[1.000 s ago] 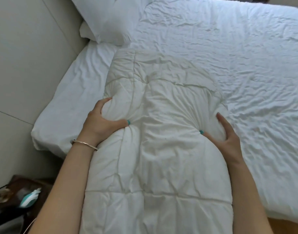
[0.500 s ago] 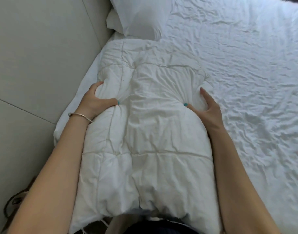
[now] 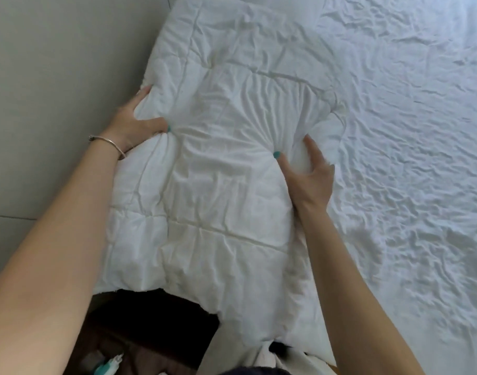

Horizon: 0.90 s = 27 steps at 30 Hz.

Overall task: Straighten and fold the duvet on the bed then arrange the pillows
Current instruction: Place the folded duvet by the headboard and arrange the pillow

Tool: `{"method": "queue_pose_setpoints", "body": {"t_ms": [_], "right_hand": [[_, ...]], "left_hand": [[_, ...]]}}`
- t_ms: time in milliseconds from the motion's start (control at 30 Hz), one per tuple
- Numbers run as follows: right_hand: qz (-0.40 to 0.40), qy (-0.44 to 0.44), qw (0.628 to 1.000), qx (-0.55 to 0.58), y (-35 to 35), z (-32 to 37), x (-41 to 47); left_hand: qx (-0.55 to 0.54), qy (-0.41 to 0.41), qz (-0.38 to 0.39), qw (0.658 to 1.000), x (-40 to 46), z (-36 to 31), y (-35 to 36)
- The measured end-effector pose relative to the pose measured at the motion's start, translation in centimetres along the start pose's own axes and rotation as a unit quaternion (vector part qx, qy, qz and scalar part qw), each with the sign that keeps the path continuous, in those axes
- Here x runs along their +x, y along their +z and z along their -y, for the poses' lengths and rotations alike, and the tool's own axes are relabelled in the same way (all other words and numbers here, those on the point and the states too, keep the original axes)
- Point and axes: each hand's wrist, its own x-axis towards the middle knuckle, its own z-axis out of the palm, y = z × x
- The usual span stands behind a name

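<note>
A folded, quilted white duvet [image 3: 226,163] lies along the left side of the bed, close to the wall. My left hand [image 3: 136,123] grips its left edge, thumb pressed into the top and fingers round the side. My right hand [image 3: 307,174] grips its right edge, with the thumb dug into the fabric and the fingers curled round a bunched fold. Creases fan out from both thumbs. No pillow shows in this frame.
A wrinkled white sheet [image 3: 407,158] covers the bed to the right of the duvet. A pale grey wall [image 3: 56,77] runs along the left. Below the duvet's near end is a dark bedside surface [image 3: 150,320] with a teal-and-white object [image 3: 107,368].
The duvet has moved up the bed and left against the wall, both hands keeping their hold. The pillows at the top have gone out of view.
</note>
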Motion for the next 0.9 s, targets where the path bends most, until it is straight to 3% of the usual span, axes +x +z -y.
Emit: {"method": "queue_pose_setpoints", "body": {"t_ms": [167,300,367,400,467,500,567,600,700,900], "right_hand": [[0.087,0.138,0.976,-0.145,7.4,-5.0,-1.0],[0.119,0.173,0.955,-0.21,8.4,-6.3,0.4],[0.131,0.202,0.94,-0.243,8.2,-6.1,0.5],[0.122,0.19,0.936,-0.269,8.0,-5.9,0.4],[0.057,0.088,0.947,-0.304,7.8,-4.6,0.2],[0.012,0.009,0.954,-0.298,7.7,-3.8,0.4],[-0.008,-0.104,0.95,-0.293,8.3,-2.8,1.5],[0.034,-0.123,0.941,-0.315,8.8,-3.0,2.0],[0.166,-0.095,0.91,-0.367,10.2,-5.7,3.3],[0.152,-0.082,0.92,-0.351,10.5,-6.8,4.5]], "left_hand": [[0.065,-0.154,0.012,0.986,5.5,7.7,1.8],[0.239,-0.237,0.029,0.941,9.1,9.7,3.7],[0.355,-0.172,-0.032,0.918,8.2,6.7,5.5],[0.385,-0.086,-0.087,0.915,7.4,5.0,6.7],[0.359,0.098,-0.181,0.91,5.1,2.2,9.1],[0.332,0.141,-0.204,0.91,3.8,1.6,10.6],[0.317,0.118,-0.18,0.924,1.1,2.2,13.7],[0.337,0.082,-0.144,0.927,0.1,3.3,15.0],[0.392,0.01,-0.086,0.916,0.4,7.0,17.2],[0.407,0.005,-0.093,0.909,2.4,6.9,19.0]]}}
